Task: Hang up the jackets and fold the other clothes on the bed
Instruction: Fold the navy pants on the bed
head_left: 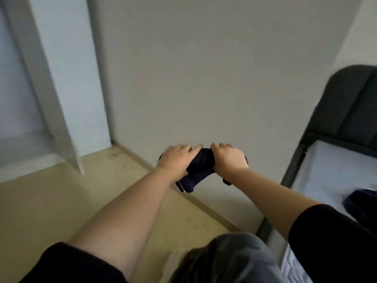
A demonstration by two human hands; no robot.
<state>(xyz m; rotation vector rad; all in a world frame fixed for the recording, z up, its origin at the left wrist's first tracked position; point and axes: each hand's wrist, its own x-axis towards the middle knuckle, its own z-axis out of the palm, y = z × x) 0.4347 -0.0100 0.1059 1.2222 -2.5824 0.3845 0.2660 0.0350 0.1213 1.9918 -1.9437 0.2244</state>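
Observation:
Both my hands hold a bunched dark navy garment (201, 168) out in front of me, above the floor near the wall. My left hand (176, 158) grips its left side and my right hand (229, 157) grips its right side, fingers curled over the cloth. Part of the garment hangs below my hands, with a pale stripe showing at its lower left end. On the bed (326, 172) at the right edge lies another dark navy piece of clothing (361, 203). Most of the held garment is hidden by my hands.
An open white wardrobe (61, 111) stands at the left, its interior showing bare shelves. A plain wall (204, 68) faces me, with a wooden floor (61, 207) below. The bed has a dark padded headboard (346, 107) and a light sheet.

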